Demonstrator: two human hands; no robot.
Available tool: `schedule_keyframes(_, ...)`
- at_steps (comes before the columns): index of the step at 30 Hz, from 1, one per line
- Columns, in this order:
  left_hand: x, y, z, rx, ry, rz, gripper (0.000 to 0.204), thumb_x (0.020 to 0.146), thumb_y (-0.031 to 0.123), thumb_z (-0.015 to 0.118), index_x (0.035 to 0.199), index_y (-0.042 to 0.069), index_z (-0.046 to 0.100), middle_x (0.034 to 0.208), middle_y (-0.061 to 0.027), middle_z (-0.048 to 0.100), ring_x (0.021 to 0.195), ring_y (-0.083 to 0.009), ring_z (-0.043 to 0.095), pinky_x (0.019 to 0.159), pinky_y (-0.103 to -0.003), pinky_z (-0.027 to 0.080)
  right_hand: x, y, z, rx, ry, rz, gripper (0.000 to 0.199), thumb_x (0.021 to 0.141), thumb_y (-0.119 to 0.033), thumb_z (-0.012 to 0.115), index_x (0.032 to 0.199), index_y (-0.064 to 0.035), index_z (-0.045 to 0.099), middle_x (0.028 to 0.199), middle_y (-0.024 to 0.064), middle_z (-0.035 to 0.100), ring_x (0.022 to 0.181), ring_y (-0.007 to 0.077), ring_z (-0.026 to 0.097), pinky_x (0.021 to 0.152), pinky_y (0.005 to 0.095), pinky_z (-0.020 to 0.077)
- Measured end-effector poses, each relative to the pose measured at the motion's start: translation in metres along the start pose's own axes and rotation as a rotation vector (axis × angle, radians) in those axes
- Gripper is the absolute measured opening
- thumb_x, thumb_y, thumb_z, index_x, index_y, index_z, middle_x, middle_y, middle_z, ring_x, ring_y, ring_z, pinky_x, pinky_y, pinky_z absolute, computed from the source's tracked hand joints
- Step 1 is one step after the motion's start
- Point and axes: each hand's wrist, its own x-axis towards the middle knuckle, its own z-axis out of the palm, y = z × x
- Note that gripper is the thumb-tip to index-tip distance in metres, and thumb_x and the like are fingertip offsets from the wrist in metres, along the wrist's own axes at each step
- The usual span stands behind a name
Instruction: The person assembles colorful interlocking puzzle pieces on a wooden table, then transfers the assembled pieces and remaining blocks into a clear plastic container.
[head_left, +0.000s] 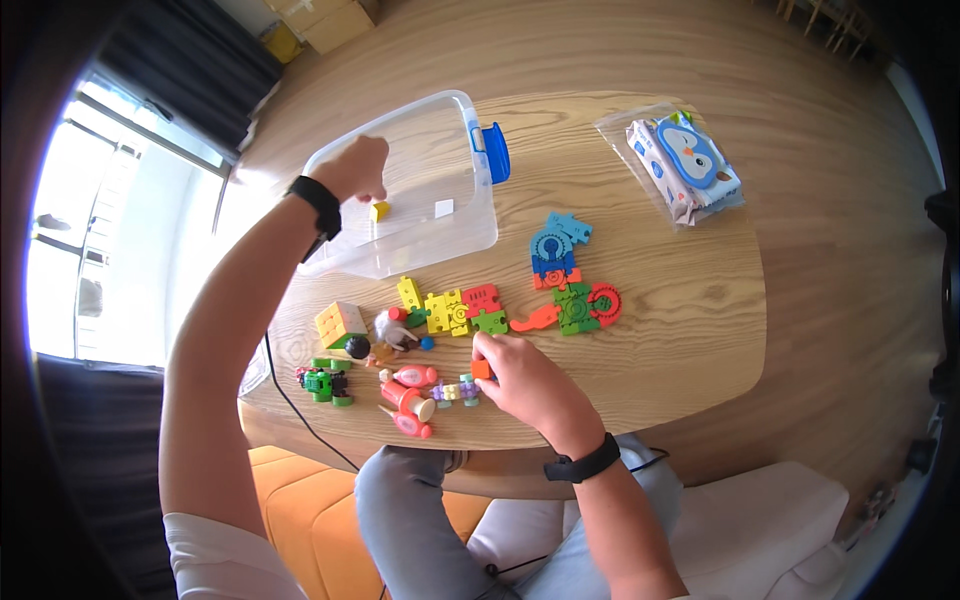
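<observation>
Over the clear plastic box (400, 262), my left hand (360, 168) is bent downward, its thumb apart from its curled fingers, with no thing visible in its grip. A small yellow block (379, 211) appears just below the thumb; whether they touch is unclear. Farther right inside the box lies a white square piece (444, 208). My right hand (520, 380) pinches an orange-red block (482, 369) near the table's front. Left of it are a purple and yellow toy (455, 391) and a red toy with a beige round end (408, 400).
Joined puzzle pieces, yellow (446, 312), green (574, 309) and blue (552, 248), lie mid-table. A puzzle cube (340, 325) and green toy car (325, 381) sit at the left. A wipes package (685, 165) lies far right. The box has a blue latch (496, 153).
</observation>
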Motion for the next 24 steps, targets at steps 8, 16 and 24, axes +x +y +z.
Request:
schedule_keyframes(8, -0.141, 0.033, -0.034, -0.089, 0.412, 0.338, 0.032, 0.092, 0.013, 0.08, 0.121, 0.004, 0.071, 0.1, -0.0122, 0.075, 0.083, -0.0233, 0.07, 0.074, -0.032, 0.058, -0.005, 0.013, -0.001, -0.067, 0.072, -0.071, 0.02, 0.083, 0.001, 0.073, 0.097, 0.0014, 0.058, 0.087, 0.0204, 0.068, 0.086, 0.0389, 0.068, 0.075, 0.046, 0.0545)
schedule_keyframes(16, -0.223, 0.099, 0.064, -0.415, 0.1, 0.516, 0.042, 0.086, 0.017, 0.08, 0.121, 0.0, 0.062, 0.105, -0.0179, 0.065, 0.101, -0.038, 0.066, 0.084, -0.045, 0.057, -0.003, -0.002, -0.003, -0.121, 0.052, -0.065, 0.024, 0.083, -0.001, 0.074, 0.103, 0.0, 0.061, 0.093, 0.0185, 0.069, 0.093, 0.0384, 0.067, 0.079, 0.0479, 0.056)
schedule_keyframes(24, -0.207, 0.116, 0.089, -0.351, 0.118, 0.574, 0.036, 0.086, 0.016, 0.078, 0.114, 0.0, 0.063, 0.102, -0.016, 0.065, 0.097, -0.0364, 0.067, 0.082, -0.045, 0.058, 0.0, 0.014, 0.006, -0.166, 0.003, -0.07, 0.029, 0.084, -0.007, 0.076, 0.106, -0.0005, 0.06, 0.099, 0.0167, 0.07, 0.098, 0.0373, 0.068, 0.083, 0.0481, 0.0577)
